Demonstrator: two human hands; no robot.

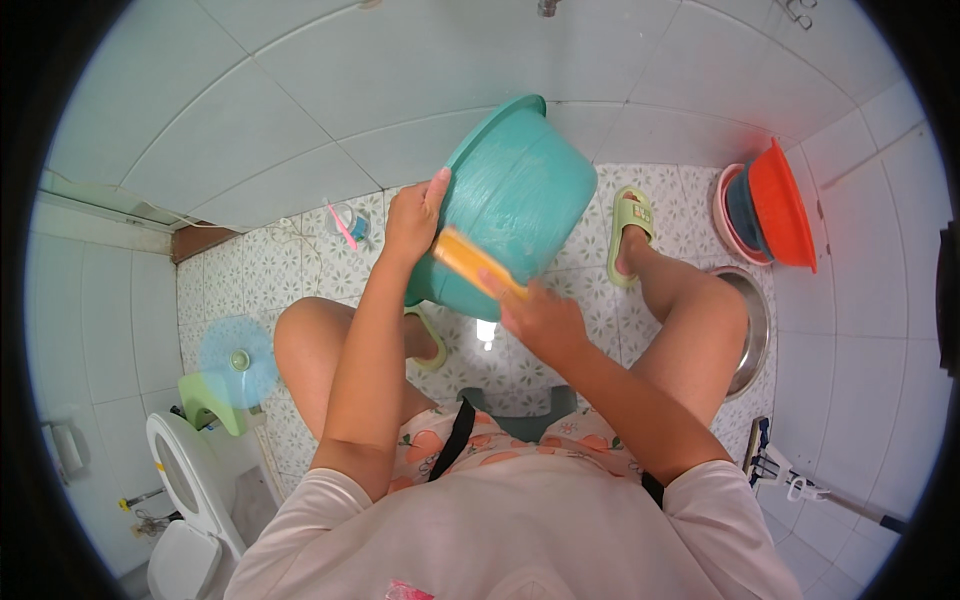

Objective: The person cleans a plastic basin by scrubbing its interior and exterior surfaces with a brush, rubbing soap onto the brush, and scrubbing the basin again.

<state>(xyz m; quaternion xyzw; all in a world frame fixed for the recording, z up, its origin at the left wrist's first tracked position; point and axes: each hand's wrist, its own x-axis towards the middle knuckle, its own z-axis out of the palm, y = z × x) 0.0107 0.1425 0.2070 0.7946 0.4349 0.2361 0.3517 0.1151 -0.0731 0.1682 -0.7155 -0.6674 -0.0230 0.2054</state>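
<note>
A teal plastic basin [525,190] is tilted on its side in front of me, with its outer surface turned towards me and whitish wet streaks on it. At its left edge, my left hand [410,225] grips the rim, thumb pointing up along it. My right hand [545,322] is closed around a yellow scrubbing brush [465,256], which lies against the lower left of the basin's outside. Motion smears the brush slightly, and its bristles are hidden. The inside of the basin faces away, out of sight.
Green slippers [630,225] are on my feet. A clear cup [356,222] with a pink-handled brush [342,228] stands left. Red [785,205] and blue [745,212] basins lean at the right wall, near a metal basin [757,335]. A toilet [180,480] is lower left.
</note>
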